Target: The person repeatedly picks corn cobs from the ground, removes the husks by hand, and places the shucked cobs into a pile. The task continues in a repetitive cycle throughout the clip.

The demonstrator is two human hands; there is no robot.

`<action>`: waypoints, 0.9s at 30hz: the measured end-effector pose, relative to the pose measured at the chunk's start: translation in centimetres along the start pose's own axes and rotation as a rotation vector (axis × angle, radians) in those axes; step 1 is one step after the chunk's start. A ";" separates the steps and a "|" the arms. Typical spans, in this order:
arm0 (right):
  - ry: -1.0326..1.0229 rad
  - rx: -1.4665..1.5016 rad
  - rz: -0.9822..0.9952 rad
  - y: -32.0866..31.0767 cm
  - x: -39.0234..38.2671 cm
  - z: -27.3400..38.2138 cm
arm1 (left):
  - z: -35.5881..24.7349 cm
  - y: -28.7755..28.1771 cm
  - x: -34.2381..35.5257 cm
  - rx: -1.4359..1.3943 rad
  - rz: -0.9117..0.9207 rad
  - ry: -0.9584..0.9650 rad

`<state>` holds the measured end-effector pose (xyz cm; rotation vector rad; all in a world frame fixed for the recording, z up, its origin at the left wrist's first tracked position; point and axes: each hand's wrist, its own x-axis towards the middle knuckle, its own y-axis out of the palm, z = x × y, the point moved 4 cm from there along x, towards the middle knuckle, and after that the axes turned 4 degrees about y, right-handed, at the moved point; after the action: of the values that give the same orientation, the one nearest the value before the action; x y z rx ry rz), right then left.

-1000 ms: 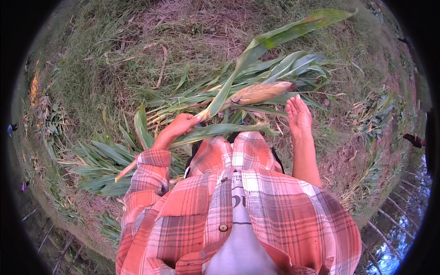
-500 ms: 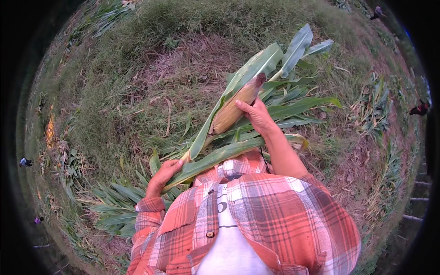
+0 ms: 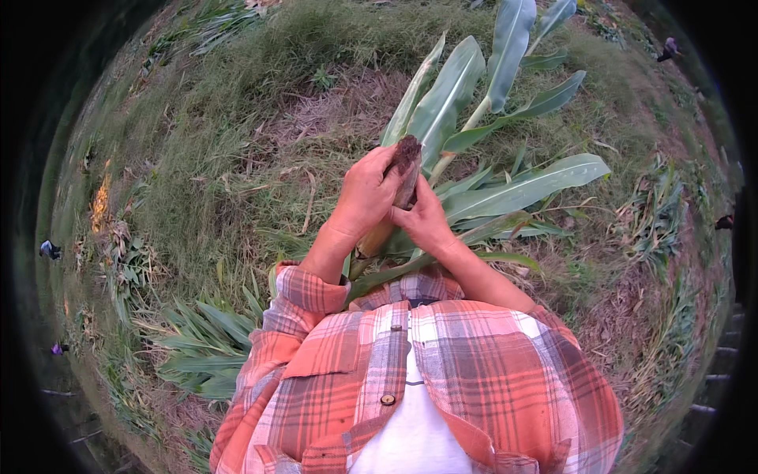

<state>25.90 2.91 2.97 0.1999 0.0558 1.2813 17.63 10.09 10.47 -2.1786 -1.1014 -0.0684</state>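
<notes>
Corn ear (image 3: 399, 193) was held upright at chest height, just in front of the maize stalk (image 3: 466, 126); left hand (image 3: 365, 193) was clenched round its upper half, right hand (image 3: 422, 221) was wrapped on the lower side; ear judged stiff, light, husk dry and grippy; mid-body judged the best hold, since the brown silk tip looked crumbly.

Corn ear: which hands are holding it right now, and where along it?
Both: left hand wraps the corn ear near its dark tip; right hand grips its middle.
</notes>
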 end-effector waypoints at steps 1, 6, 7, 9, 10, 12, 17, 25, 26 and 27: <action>-0.011 -0.139 -0.013 0.2 -0.1 0.3 | 0.2 -0.3 0.0 -0.012 -0.042 0.034; 0.027 -0.426 -0.013 1.1 -1.5 2.2 | 0.1 -1.6 -1.4 0.054 -0.057 0.000; 0.053 -0.470 -0.024 1.2 -1.7 2.6 | 0.1 -1.8 -1.6 0.158 -0.082 0.037; 0.100 -0.534 -0.071 0.9 -2.1 2.6 | -0.5 -1.5 -1.5 0.303 -0.099 0.106; 0.081 -0.536 -0.072 1.1 -2.2 2.4 | -0.7 -1.7 -1.7 0.359 -0.099 0.125; 0.129 -0.580 -0.084 1.2 -2.6 2.7 | -1.0 -1.4 -2.0 0.373 -0.103 0.108; 0.122 -0.656 -0.077 2.3 -2.8 3.0 | 0.2 -1.8 -3.3 0.198 -0.176 0.021; 0.143 -0.706 -0.092 2.7 -3.5 1.6 | 5.2 0.6 -4.5 -0.099 -0.392 -0.109; 0.137 -0.705 -0.086 2.8 -3.5 1.7 | 5.8 0.6 -4.5 -0.168 -0.397 -0.138; 0.153 -0.665 -0.069 2.6 -3.5 1.6 | 5.7 0.6 -4.5 -0.325 -0.357 -0.227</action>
<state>22.66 0.08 4.82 -0.4672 -0.2298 1.1806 13.79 10.16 4.30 -2.2828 -1.7034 -0.1728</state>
